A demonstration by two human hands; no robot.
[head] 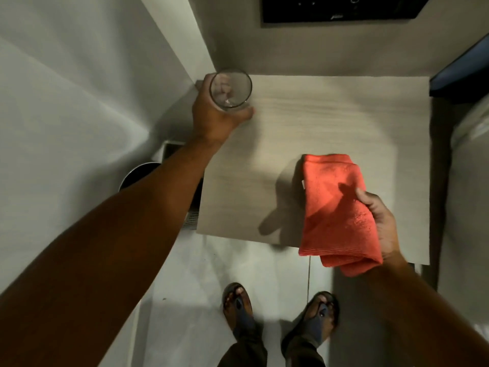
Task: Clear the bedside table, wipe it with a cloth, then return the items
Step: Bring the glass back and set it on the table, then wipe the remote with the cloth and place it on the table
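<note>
The bedside table has a pale wood-grain top and fills the middle of the view. My left hand is wrapped around a clear drinking glass at the table's far left corner; the glass looks empty, and I cannot tell whether its base touches the top. My right hand grips a folded orange-red cloth over the table's near right part. The cloth's lower end hangs past the front edge.
A white wall runs along the left. A round dark bin stands on the floor left of the table. A dark panel is on the wall behind. A bed edge borders the right. My sandalled feet stand before the table.
</note>
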